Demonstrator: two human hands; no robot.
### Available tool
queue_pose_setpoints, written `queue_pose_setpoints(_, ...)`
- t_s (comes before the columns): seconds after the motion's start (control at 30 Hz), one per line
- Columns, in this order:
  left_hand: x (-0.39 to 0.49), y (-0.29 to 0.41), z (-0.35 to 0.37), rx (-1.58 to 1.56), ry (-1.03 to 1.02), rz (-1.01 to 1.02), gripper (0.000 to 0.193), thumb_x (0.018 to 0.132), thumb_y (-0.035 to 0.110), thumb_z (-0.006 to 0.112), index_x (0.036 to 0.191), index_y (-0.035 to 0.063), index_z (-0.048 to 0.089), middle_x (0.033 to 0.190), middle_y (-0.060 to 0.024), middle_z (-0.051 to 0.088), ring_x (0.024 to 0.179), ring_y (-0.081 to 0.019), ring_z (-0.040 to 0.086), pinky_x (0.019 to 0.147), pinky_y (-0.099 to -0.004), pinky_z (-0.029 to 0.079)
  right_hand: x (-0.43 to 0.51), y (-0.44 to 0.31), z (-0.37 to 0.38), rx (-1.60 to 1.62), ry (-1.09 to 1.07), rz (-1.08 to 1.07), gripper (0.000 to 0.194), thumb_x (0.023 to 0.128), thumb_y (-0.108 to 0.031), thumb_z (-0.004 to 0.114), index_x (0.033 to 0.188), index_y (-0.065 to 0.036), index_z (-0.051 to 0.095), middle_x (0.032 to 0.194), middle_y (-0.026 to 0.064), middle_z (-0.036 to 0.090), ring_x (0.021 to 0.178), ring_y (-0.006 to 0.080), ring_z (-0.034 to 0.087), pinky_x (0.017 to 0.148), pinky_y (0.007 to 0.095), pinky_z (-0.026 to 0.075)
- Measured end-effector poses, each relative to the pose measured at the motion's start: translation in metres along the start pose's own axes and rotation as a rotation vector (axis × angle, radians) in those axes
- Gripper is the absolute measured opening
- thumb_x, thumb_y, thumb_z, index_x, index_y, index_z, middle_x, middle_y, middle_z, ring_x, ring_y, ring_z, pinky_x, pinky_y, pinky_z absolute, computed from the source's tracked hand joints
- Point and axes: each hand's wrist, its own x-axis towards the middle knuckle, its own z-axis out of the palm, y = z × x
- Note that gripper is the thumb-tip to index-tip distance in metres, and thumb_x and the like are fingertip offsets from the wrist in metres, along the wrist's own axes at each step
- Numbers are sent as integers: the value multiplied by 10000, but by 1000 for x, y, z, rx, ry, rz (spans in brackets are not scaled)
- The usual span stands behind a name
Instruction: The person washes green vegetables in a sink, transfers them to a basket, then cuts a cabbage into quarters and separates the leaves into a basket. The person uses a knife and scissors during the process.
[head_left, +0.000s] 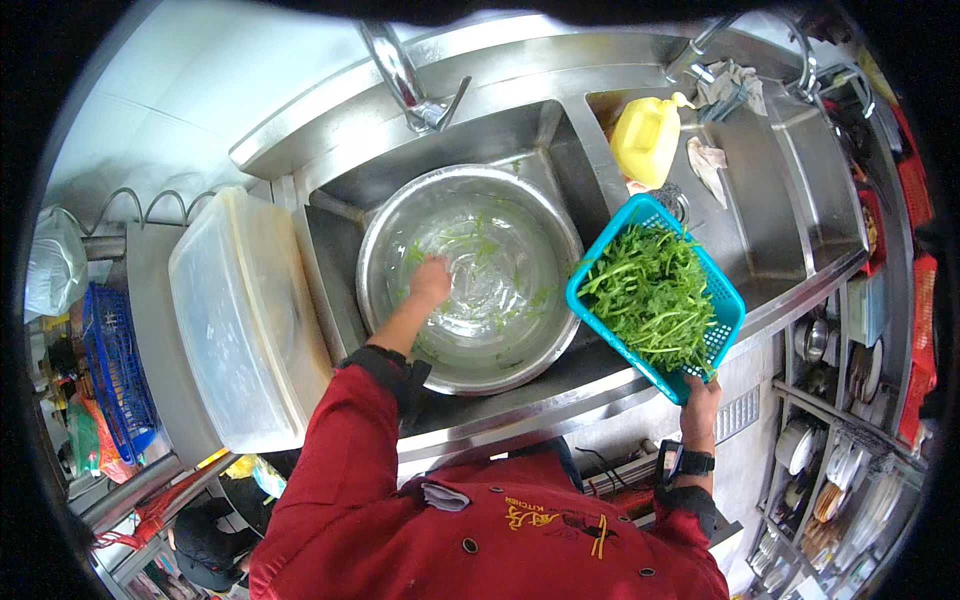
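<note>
My left hand reaches into the water of a large round metal basin, its fingers partly hidden by the water. Green leafy bits float about it. The basin stands in the left bay of a stainless steel sink. At the near corner of a turquoise plastic basket, my right hand is closed on the rim. Tilted over the divider and front edge of the sink, the basket holds a heap of leafy green herbs. A watch is on my right wrist.
A faucet hangs over the left bay. In the right bay are a yellow plastic jug, a scouring pad and a cloth. A large translucent plastic container stands left of the sink. Shelves with dishes line the right side.
</note>
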Motion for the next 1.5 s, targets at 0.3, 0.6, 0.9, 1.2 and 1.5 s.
queue_pose_setpoints(0.3, 55, 36, -16, 119, 46, 175, 597, 866, 414, 646, 1411, 266, 452, 1444, -144, 438, 1315, -365, 413, 1050, -474, 392, 13, -21, 41, 194, -5, -29, 340, 775, 27, 554, 1112, 60, 581, 987, 91, 653, 846, 200, 634, 767, 314, 516)
queue_pose_setpoints(0.6, 9, 75, 76, -1, -365, 420, 369, 917, 394, 562, 1076, 69, 633, 1062, -227, 638, 1007, -411, 603, 875, -481, 474, 47, -8, 103, 73, 70, -10, 391, 778, 16, 522, 1167, 36, 562, 1071, 86, 627, 929, 192, 596, 820, 296, 472)
queue_pose_setpoints(0.9, -58, 102, 9, -359, 59, 222, 180, 923, 199, 544, 942, 31, 608, 847, -248, 623, 813, -444, 607, 709, -500, 474, 52, -35, 132, -454, 201, -383, 883, 802, -28, 602, 1503, 11, 67, 1397, 343, 407, 1290, 434, 445, 1072, 399, 358)
queue_pose_setpoints(1.2, -102, 239, -204, -474, 488, 733, 273, 908, 180, 621, 1140, 42, 583, 1112, -207, 585, 1023, -366, 580, 878, -435, 469, 29, -64, 139, -1051, 47, -876, 591, 850, -140, 617, 1372, 48, 412, 1460, 306, 337, 1366, 469, 309, 1133, 562, 226)
queue_pose_setpoints(1.5, -110, 73, -61, -467, 660, 128, 613, 808, 207, 702, 1354, 30, 487, 1395, -250, 465, 1280, -396, 441, 1074, -454, 362, -47, -27, 130, -606, -146, -717, 137, 914, -136, 614, 892, -16, 675, 850, 196, 661, 808, 389, 634, 712, 427, 518)
